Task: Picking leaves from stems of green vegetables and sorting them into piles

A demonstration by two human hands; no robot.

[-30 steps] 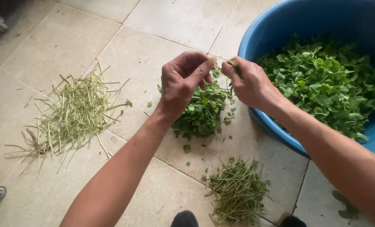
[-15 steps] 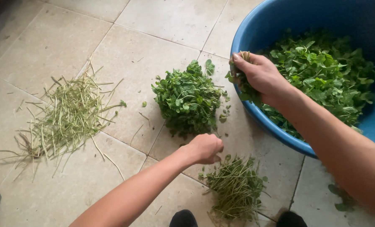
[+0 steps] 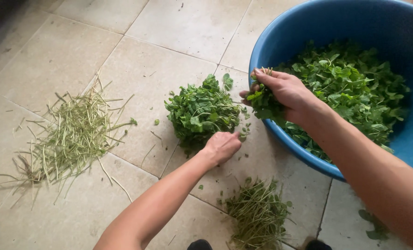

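Observation:
My right hand (image 3: 285,92) is closed around a bunch of leafy greens (image 3: 264,104) at the near rim of a big blue basin (image 3: 280,34). More green leaves (image 3: 350,88) fill the basin. My left hand (image 3: 221,147) is low over the tiled floor with its fingers curled in; whether it holds anything cannot be seen. It sits at the near edge of a pile of picked green leaves (image 3: 199,113) on the floor.
A spread of pale bare stems (image 3: 70,136) lies on the tiles at the left. A smaller heap of stems with bits of leaf (image 3: 257,213) lies near my feet. A few loose leaves (image 3: 375,224) sit at the lower right.
My left hand came down from the leaf bunch to the floor, then shifted up toward the leaf pile. My right hand stayed at the basin rim, holding greens.

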